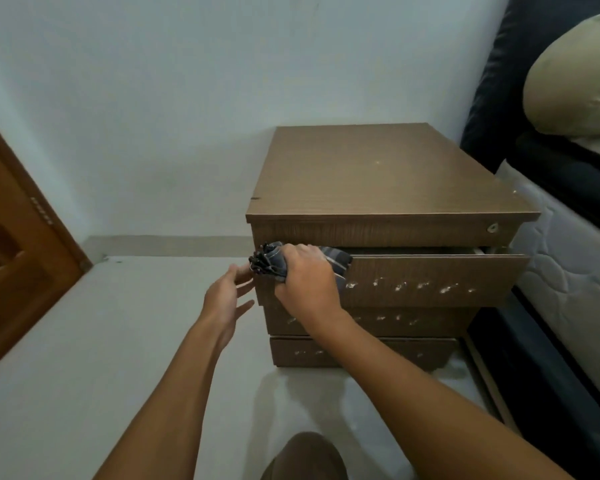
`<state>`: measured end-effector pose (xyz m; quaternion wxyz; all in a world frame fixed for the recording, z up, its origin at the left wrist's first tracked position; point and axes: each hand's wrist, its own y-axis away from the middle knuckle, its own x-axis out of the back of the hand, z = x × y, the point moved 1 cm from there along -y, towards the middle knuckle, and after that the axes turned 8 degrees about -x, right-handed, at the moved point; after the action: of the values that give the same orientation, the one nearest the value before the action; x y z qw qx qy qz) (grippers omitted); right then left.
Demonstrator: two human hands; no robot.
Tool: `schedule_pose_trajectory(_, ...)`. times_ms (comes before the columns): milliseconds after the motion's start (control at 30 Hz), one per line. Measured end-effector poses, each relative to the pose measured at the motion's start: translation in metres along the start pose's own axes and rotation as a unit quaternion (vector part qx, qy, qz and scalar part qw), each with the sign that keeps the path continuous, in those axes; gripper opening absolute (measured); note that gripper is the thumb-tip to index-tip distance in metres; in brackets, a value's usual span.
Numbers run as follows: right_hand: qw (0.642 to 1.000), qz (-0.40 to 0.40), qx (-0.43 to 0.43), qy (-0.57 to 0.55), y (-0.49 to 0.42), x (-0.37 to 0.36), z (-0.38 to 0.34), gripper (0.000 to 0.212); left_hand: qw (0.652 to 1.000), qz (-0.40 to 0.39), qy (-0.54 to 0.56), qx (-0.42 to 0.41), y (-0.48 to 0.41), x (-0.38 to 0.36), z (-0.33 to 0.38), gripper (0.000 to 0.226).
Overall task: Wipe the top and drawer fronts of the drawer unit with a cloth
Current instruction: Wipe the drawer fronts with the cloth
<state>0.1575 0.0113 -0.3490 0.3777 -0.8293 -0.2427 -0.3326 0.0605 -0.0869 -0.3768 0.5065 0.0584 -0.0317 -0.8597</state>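
While under right grip (305, 282), cloth (270, 263) against drawer (430, 282).

head view, close, looking steeply down

The brown drawer unit (378, 174) has its top drawer (430, 275) ajar, a bunched grey checked cloth (270, 264) at its left end.

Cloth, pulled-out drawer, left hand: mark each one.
cloth (269, 264): head view, on its bunched fringed end.
pulled-out drawer (430, 282): head view, on the bare front panel.
left hand (224, 299): head view, on the middle of the hand.
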Motion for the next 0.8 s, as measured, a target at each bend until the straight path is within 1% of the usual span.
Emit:
schedule_pose_trajectory(167,0.999,-0.035,-0.014,-0.031,-0.009,-0.022,-0.036,0.025,0.997,-0.005,0.067,0.034,-0.006,0.011,-0.009,0.050)
schedule_pose_trajectory(267,0.997,-0.067,-0.020,-0.038,-0.016,-0.030,-0.055,0.019,0.993,0.005,0.108,0.056,-0.006,0.015,-0.012,0.055)
schedule_pose_trajectory(367,0.991,-0.096,-0.046,-0.086,-0.022,-0.034,-0.069,0.015,0.985,0.020,0.156,0.071,-0.009,0.020,-0.017,0.052)
schedule_pose_trajectory(500,0.973,-0.142,-0.079,-0.166,-0.027,-0.029,-0.076,0.014,0.980,0.012,0.186,0.077,-0.010,0.025,-0.021,0.059)
schedule_pose_trajectory(567,0.959,-0.143,-0.100,-0.224,-0.028,-0.024,-0.075,0.011,0.978,0.009,0.194,0.076,-0.009,0.025,-0.020,0.062)
schedule_pose_trajectory(633,0.936,-0.144,-0.140,-0.288,-0.029,-0.023,-0.071,0.006,0.977,0.006,0.202,0.074,-0.007,0.023,-0.018,0.062)
schedule_pose_trajectory(667,0.919,-0.144,-0.166,-0.328,-0.028,-0.021,-0.070,0.004,0.976,0.007,0.207,0.072,-0.007,0.022,-0.017,0.062)
schedule_pose_trajectory(800,0.815,-0.138,-0.252,-0.502,-0.021,-0.006,-0.059,0.007,0.977,0.015,0.203,0.068,-0.007,0.022,-0.015,0.060)
